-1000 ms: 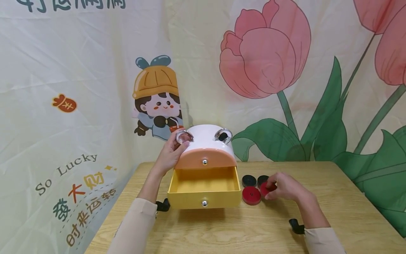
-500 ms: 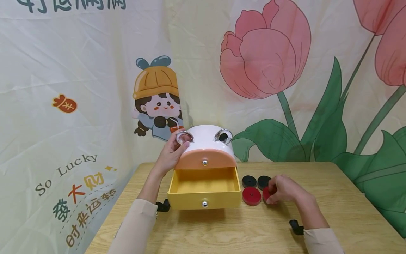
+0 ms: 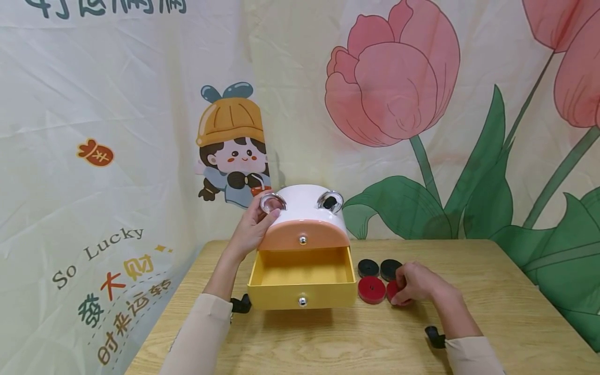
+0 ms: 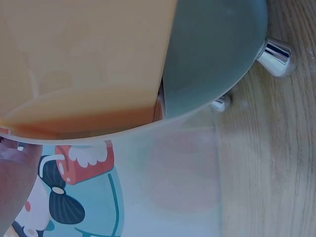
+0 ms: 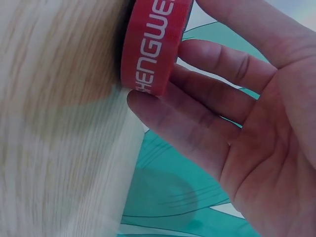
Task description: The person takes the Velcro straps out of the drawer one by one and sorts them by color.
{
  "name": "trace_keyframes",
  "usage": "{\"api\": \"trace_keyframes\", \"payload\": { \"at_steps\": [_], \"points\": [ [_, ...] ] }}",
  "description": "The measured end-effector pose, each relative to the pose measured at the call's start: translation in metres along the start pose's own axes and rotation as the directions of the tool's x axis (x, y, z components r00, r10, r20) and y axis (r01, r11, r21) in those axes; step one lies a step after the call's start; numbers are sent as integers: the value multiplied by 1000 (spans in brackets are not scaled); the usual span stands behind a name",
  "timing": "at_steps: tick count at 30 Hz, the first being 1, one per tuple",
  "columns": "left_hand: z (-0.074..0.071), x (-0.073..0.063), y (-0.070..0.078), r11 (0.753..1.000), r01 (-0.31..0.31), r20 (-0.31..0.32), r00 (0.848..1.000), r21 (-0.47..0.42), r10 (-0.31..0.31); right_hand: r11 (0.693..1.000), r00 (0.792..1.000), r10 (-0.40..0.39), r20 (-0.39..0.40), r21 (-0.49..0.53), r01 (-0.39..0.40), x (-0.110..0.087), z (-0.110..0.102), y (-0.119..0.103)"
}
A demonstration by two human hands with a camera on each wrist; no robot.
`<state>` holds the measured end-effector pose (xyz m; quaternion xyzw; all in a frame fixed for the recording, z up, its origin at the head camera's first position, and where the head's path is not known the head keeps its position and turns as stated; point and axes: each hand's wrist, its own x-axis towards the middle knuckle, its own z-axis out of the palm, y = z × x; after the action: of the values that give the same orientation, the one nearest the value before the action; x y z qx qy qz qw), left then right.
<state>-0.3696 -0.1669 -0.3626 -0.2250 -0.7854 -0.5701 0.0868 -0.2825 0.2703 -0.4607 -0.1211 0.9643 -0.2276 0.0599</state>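
My left hand grips the upper left side of a small drawer box with a white domed top, thumb in front, beside a silver ring. Below its orange front, the yellow drawer is pulled out with nothing inside. My right hand pinches a red tape roll at the table; in the right wrist view the roll shows white lettering, with fingertips on its side. A second red roll lies left of it, and two black rolls lie behind.
The wooden table carries everything. A printed cloth backdrop with tulips hangs behind it. In the left wrist view, silver feet stick out from the box, whose pale shell stands open around an orange panel.
My right hand has shifted slightly right and toward the front with the red tape roll, uncovering the right black roll. It now sits beside the other red roll. My left hand stays put.
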Motion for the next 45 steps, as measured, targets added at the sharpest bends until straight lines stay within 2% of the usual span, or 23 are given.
{"api": "trace_keyframes", "payload": {
  "at_steps": [10, 16, 20, 24, 29, 36, 41, 45],
  "points": [
    [0, -1, 0, 1000, 6, 5, 1000, 1, -6, 1000, 1000, 25, -6, -7, -25, -1, 3, -1],
    [-1, -1, 0, 1000, -4, 2, 1000, 6, 4, 997, 998, 68, 0, -38, -68, -3, -4, 2],
    [0, -1, 1, 1000, 4, 2, 1000, 7, -4, 995, 996, 70, -64, -67, -74, -4, -12, 5],
    [-1, -1, 1, 1000, 7, 3, 1000, 7, -7, 997, 988, -2, -157, -77, -11, -3, -19, 0],
    [0, 0, 0, 1000, 7, 3, 1000, 9, -7, 994, 962, -97, -256, -77, 80, -4, -23, -16],
    [0, 0, 0, 1000, 16, 1, 1000, 10, -16, 979, 916, -200, -347, -95, 178, -10, -28, -37],
    [-1, -1, 0, 1000, 8, 4, 1000, 9, -8, 965, 872, -262, -412, -103, 241, -16, -31, -52],
    [-1, 0, 0, 1000, 10, 5, 1000, 5, -10, 941, 821, -334, -462, -113, 319, -24, -36, -70]
  ]
}}
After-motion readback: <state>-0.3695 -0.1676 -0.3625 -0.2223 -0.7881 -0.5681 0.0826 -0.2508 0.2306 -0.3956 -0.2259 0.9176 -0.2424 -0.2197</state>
